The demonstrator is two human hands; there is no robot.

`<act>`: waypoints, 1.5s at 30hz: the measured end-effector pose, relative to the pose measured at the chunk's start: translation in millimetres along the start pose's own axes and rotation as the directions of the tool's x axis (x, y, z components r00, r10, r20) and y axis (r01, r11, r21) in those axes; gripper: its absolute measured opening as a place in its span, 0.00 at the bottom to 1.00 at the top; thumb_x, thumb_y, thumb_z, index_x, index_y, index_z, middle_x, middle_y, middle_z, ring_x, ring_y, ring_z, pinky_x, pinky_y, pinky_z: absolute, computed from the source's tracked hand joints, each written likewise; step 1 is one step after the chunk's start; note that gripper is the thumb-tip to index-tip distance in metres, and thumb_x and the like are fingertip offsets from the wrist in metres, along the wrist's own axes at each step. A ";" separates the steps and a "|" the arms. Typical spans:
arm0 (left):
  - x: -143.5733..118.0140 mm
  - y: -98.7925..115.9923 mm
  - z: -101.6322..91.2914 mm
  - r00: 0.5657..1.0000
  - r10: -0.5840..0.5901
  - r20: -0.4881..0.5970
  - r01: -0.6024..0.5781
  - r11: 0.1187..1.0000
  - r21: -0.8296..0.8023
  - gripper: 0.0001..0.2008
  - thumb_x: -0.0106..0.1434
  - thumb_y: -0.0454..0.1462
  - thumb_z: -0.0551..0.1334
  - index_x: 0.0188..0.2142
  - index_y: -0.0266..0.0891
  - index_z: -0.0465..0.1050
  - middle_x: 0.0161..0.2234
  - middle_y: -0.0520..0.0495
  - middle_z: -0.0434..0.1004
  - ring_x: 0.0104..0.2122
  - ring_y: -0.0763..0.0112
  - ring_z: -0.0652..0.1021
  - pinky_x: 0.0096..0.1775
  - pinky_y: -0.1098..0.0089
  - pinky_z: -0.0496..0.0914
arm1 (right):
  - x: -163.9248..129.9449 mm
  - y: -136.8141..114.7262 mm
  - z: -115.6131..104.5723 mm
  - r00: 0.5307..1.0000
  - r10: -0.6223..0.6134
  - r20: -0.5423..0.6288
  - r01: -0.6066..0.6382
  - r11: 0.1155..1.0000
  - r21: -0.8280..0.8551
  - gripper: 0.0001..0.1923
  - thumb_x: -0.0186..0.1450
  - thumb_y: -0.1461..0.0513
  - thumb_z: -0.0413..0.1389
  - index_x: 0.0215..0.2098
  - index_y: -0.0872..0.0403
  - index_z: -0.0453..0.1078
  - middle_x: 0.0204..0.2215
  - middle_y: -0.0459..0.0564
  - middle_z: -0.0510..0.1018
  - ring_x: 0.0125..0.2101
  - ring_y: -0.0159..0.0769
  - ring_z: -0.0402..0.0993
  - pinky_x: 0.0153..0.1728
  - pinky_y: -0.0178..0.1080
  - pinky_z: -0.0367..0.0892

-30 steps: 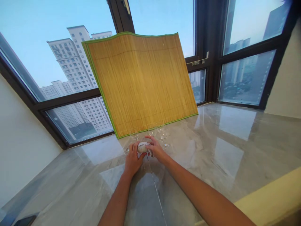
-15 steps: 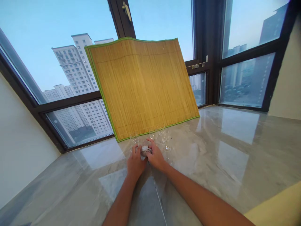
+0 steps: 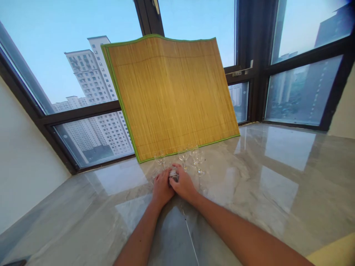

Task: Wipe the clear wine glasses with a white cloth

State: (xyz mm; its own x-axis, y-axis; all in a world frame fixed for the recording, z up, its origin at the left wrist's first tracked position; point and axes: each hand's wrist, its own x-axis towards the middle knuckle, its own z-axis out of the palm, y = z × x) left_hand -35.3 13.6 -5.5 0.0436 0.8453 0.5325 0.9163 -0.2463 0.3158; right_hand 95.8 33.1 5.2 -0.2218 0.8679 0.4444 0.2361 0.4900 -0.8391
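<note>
My left hand [image 3: 161, 187] and my right hand [image 3: 183, 184] meet over the marble sill [image 3: 249, 192], side by side. Between their fingers sits a small crumpled grey-white cloth [image 3: 173, 173], mostly covered by both hands. What lies under the cloth is hidden. Just beyond the hands stand three small clear stemmed glasses: one on the left [image 3: 160, 159], one in the middle [image 3: 183, 157], one on the right [image 3: 197, 159]. None of them is touched.
A bamboo mat with green edging [image 3: 172, 96] leans upright against the dark window frame behind the glasses. Windows wrap the left and back sides. A yellow surface [image 3: 338, 251] shows at the lower right corner, a dark object [image 3: 13, 263] at the lower left.
Both hands have closed tighter over the cloth, which shows less than before. The camera view shifted slightly; the glasses and mat stayed put.
</note>
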 end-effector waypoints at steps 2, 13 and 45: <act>-0.5 1.7 -0.6 1.000 -0.014 0.007 0.014 1.000 0.006 0.25 0.58 0.33 0.59 0.55 0.44 0.65 0.54 0.42 0.74 0.53 0.57 0.74 0.53 0.55 0.63 | 0.4 -0.1 -0.4 1.000 -0.001 0.006 0.001 1.000 -0.018 0.30 0.58 0.64 0.56 0.59 0.54 0.62 0.37 0.51 0.78 0.37 0.41 0.74 0.43 0.42 0.67; -2.5 9.9 -6.0 0.996 -0.055 0.071 0.049 0.996 0.078 0.27 0.55 0.35 0.62 0.56 0.43 0.65 0.52 0.43 0.76 0.52 0.58 0.74 0.52 0.57 0.61 | 5.7 14.0 5.3 0.997 0.075 -0.012 -0.073 0.994 0.087 0.26 0.56 0.64 0.56 0.54 0.54 0.65 0.41 0.52 0.79 0.40 0.41 0.75 0.44 0.42 0.69; -8.0 10.9 0.0 0.996 0.078 0.043 -0.077 0.997 -0.029 0.24 0.61 0.42 0.62 0.56 0.42 0.65 0.55 0.40 0.74 0.55 0.55 0.72 0.57 0.50 0.55 | 16.0 23.8 0.2 0.959 0.155 -0.238 -0.116 0.979 0.170 0.14 0.67 0.58 0.45 0.32 0.52 0.71 0.30 0.48 0.77 0.33 0.38 0.73 0.36 0.37 0.63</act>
State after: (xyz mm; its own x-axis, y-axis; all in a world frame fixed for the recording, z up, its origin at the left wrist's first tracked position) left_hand -25.6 4.2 -6.3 0.1324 0.8430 0.5214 0.8984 -0.3243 0.2962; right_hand 97.6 58.6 -7.8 0.0491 0.9275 0.3706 0.0964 0.3649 -0.9260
